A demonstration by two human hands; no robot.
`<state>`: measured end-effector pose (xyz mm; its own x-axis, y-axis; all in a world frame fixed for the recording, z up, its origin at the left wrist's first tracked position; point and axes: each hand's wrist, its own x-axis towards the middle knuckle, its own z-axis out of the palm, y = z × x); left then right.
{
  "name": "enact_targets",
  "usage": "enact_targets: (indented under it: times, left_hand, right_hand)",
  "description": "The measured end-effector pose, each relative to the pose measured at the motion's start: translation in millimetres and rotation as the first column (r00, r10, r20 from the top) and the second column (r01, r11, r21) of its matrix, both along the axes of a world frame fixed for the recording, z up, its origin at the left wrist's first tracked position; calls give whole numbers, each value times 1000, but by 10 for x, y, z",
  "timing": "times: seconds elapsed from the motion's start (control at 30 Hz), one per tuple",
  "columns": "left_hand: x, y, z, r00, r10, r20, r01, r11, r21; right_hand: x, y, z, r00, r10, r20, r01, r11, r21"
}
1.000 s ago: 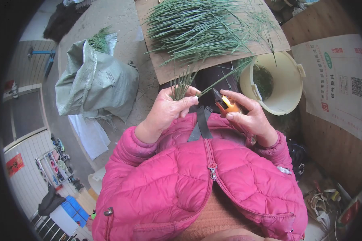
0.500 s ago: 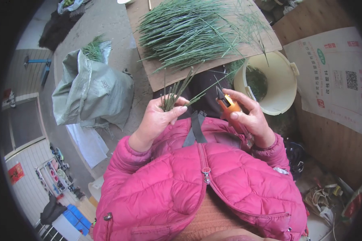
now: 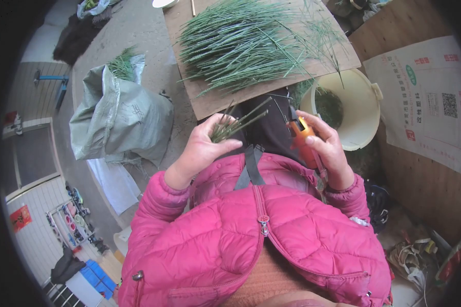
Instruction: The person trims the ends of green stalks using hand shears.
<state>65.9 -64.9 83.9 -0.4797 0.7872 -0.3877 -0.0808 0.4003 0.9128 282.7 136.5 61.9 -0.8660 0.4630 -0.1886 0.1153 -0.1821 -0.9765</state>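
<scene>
My left hand (image 3: pixel 205 146) is closed around a small bunch of green stems (image 3: pixel 230 128), its thumb pressed along the bunch. The stem ends stick out up and to the right, toward the other hand. In my right hand (image 3: pixel 325 143) is a pair of orange-handled pruning shears (image 3: pixel 305 140), with the dark blades pointing up. A gap separates the blades from the stems. Thin stem pieces show beside the blades, over my dark trousers (image 3: pixel 266 120). Ahead of both hands, a large pile of green stems (image 3: pixel 241 43) lies on a wooden board (image 3: pixel 205 105).
A cream bucket (image 3: pixel 363 110) with green clippings inside stands to the right of the board. On the left is a pale green woven sack (image 3: pixel 123 115) with green sprigs at its mouth. A wooden panel with a printed sheet (image 3: pixel 430 97) rises at the far right.
The long stem reaching from my left hand toward the shears no longer spans the gap. My left hand has turned the bunch, and the shears have shifted slightly right.
</scene>
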Motion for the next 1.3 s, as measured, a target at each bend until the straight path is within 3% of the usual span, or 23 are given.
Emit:
enact_targets:
  times: [0.07,0.1,0.17,0.27,0.3,0.4,0.57,0.7,0.87,1.0,1.1,1.2,1.3]
  left_hand:
    - [-87,139,-71,857,-27,-515,124,980,155]
    - [-131,240,-118,780,-15,-626,165,969,182]
    - [-218,500,-227,360,107,-927,178,967,181]
    - [-398,936,-452,-95,149,-984,129,982,137]
    - [-448,1024,-512,-175,148,-973,113,985,129]
    - [-569,1071,-582,-201,101,-974,123,989,77]
    - [-588,547,-304,207,16,-978,196,979,57]
    - [-560,156,-303,322,45,-946,146,985,96]
    - [-400,-113,-265,482,162,-861,23,980,198]
    - [-309,-260,-220,531,195,-825,-55,979,197]
    - [-294,-358,-292,524,45,-850,12,998,61]
    - [-257,-338,-277,696,33,-718,-17,999,30]
    - [-220,-300,-241,853,197,-483,-184,980,74]
  right_hand:
    - [-6,0,50,998,-52,24,54,992,-111]
    - [-15,-6,73,998,-63,31,66,988,-137]
    - [-40,-36,117,995,-85,51,91,985,-144]
    - [-53,-46,101,996,-80,38,85,983,-165]
    - [-49,-47,91,996,-78,35,83,982,-169]
    - [-37,-42,60,998,-63,31,68,969,-236]
    - [-60,-62,84,998,-5,56,17,974,-226]
    - [-135,-115,46,997,62,51,-50,978,-204]
    - [-147,-112,74,978,165,129,-167,986,2]
    - [-158,-143,98,970,208,124,-207,978,-20]
    - [-172,-202,95,962,245,120,-243,970,-33]
    - [-188,-234,76,957,271,105,-265,962,-70]
    - [-177,-232,82,947,304,108,-301,953,-39]
